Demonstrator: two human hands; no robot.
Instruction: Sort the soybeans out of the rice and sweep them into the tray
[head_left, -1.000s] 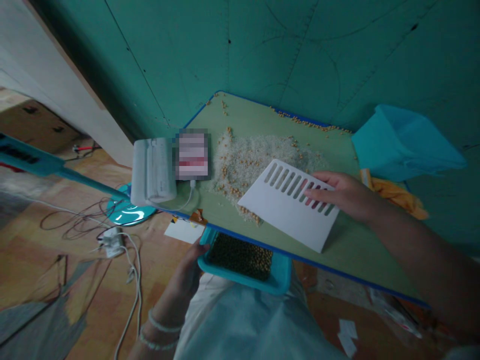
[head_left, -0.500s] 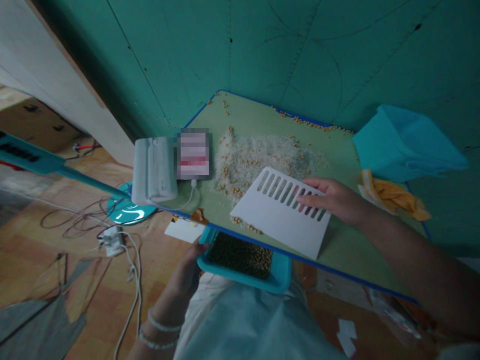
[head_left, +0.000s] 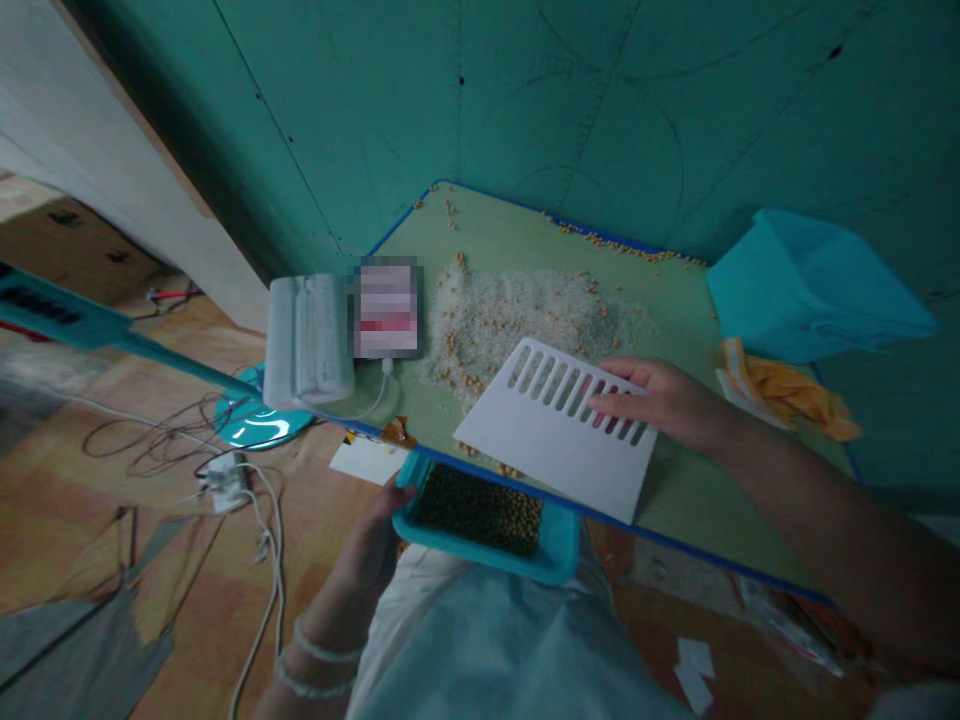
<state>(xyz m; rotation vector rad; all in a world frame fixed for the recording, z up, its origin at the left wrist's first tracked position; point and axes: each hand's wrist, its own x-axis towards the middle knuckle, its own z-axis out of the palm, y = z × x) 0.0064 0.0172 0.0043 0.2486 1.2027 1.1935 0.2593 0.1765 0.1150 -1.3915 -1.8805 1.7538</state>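
My right hand [head_left: 660, 402] grips the slotted end of a white card [head_left: 551, 432], fingers showing through the slots. The card lies tilted on a small green table [head_left: 517, 235] with its lower edge at the table's near edge. A few tan beans [head_left: 501, 467] sit just under that edge. A spread of white rice mixed with beans [head_left: 517, 315] covers the table's middle. My left hand [head_left: 373, 550] holds the left end of a teal tray [head_left: 561, 550] of dark beans, pressed below the table's near edge over my lap.
A white device [head_left: 309, 338] and a blurred box with a cable stand at the table's left corner. A teal bag [head_left: 806, 285] and an orange wrapper [head_left: 787, 395] lie at the right. Cables and a plug [head_left: 225, 480] trail across the wooden floor on the left.
My right hand has slid the white card down and left toward the table's near edge, pushing a few beans ahead of it. The left hand and tray stayed in place.
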